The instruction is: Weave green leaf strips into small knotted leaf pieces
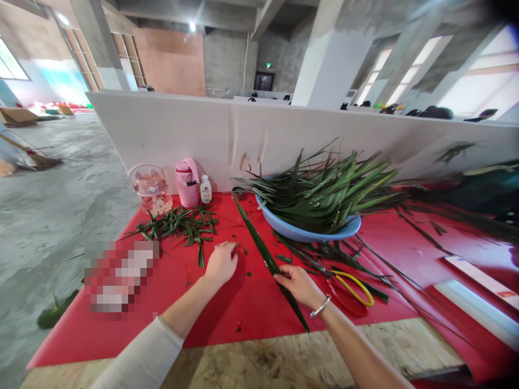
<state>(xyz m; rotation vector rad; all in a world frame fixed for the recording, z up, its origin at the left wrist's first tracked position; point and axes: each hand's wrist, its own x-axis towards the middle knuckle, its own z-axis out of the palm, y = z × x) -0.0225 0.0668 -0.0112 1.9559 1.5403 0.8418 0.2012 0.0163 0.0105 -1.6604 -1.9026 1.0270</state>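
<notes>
My right hand (298, 283), with a silver bracelet at the wrist, pinches a long green leaf (259, 243) that slants across the red-covered table (227, 324). My left hand (223, 262) rests on the red cover to the left of the leaf, its fingers bent and close together; what they hold, if anything, is too small to make out. Behind the right hand, a blue basin (308, 233) is heaped with long green leaves (332, 189). Scissors (352, 289) with yellow and red handles lie just right of my right hand.
Cut leaf pieces (182, 224) lie at the left, before a clear pink-lidded jug (151, 189), a pink bottle (187, 186) and a small white bottle (206, 190). A white panel (182, 129) stands behind. Loose strips and a pale box (482, 278) lie at the right.
</notes>
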